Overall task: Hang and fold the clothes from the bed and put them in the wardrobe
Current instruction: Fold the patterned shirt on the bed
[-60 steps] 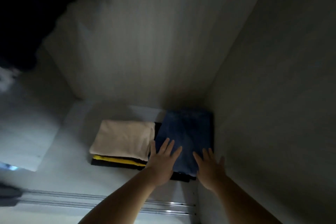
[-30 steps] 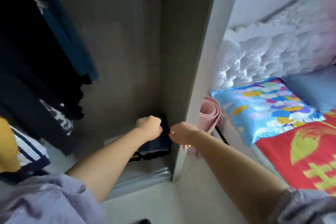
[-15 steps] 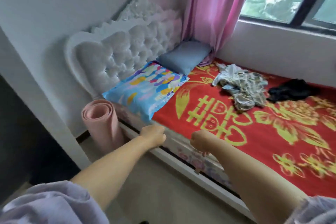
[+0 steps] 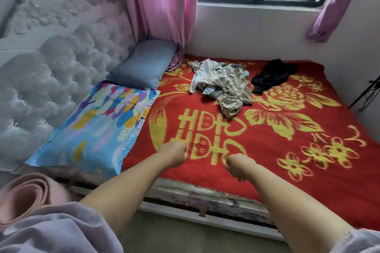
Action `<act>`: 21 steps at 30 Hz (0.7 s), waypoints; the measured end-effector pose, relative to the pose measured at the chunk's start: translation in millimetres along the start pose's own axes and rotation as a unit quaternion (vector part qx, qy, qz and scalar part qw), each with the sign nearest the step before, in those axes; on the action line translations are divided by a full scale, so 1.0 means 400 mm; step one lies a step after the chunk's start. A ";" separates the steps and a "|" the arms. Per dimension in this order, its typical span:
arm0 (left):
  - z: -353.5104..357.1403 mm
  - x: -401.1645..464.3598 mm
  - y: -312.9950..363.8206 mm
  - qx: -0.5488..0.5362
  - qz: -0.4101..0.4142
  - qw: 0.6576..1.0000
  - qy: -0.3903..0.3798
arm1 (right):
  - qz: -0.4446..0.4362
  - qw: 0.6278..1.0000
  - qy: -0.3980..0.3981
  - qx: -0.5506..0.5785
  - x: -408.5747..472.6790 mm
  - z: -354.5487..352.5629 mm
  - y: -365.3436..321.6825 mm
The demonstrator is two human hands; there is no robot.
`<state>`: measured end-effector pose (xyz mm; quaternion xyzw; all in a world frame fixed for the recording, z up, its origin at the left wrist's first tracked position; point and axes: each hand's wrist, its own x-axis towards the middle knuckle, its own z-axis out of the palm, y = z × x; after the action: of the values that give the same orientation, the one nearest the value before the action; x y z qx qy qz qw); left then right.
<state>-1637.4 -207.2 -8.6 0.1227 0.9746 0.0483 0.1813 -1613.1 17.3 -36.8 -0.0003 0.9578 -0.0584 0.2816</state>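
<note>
Both the left hand [image 4: 173, 155] and right hand [image 4: 239, 165] hover over the bed [image 4: 267, 150], fingers curled together, holding nothing. Crumpled clothes [image 4: 224, 84] lie at 12 o'clock, a black garment [image 4: 273, 75] at 1 o'clock.

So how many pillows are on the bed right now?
2: a colourful patterned pillow nearest the bed's front edge, and a grey-blue pillow behind it by the pink curtain.
</note>
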 end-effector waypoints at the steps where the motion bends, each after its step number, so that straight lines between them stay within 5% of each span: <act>1: -0.005 0.046 0.004 0.005 0.009 1.000 -0.006 | 0.007 1.000 0.000 0.011 0.028 -0.006 0.015; 11: 0.127 0.444 0.173 0.011 0.077 0.991 -0.112 | 0.072 0.995 -0.034 0.054 0.296 0.038 0.267; 21: 0.289 0.924 0.274 -0.006 0.026 0.990 -0.137 | 0.074 0.989 0.018 0.124 0.855 0.067 0.538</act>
<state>-1905.2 -0.9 -227.3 0.1522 0.9367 0.0419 0.3126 -1879.6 216.6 -267.8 0.1064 0.9454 -0.1553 0.2662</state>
